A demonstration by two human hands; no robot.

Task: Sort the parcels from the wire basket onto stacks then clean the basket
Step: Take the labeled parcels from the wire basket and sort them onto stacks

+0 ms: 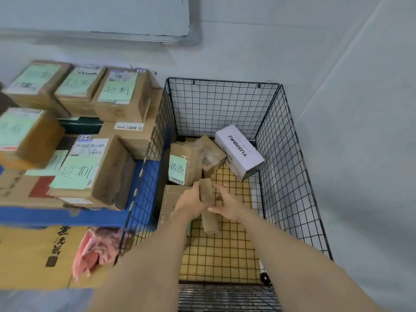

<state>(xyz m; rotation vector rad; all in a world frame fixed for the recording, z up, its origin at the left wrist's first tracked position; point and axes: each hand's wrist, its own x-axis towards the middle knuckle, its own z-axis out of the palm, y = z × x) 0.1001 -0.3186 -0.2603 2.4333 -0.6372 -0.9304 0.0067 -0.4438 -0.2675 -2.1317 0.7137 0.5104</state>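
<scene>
Wire basket (pixel 290 140): beside stacks (pixel 94 122); holds white YUANMU box (pixel 240 149), green-labelled box (pixel 188 162), crumpled parcel (pixel 212 154).
Small brown parcel (pixel 206 190): inside basket, in both hands.
Left hand (pixel 191 200): curled round parcel.
Right hand (pixel 227 204): gripping parcel's other side.

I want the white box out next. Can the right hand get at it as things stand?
Probably yes, once it lets go: the right hand and left hand both hold a small brown box. The white box lies uncovered in the far right corner of the basket, which is open on top.
</scene>
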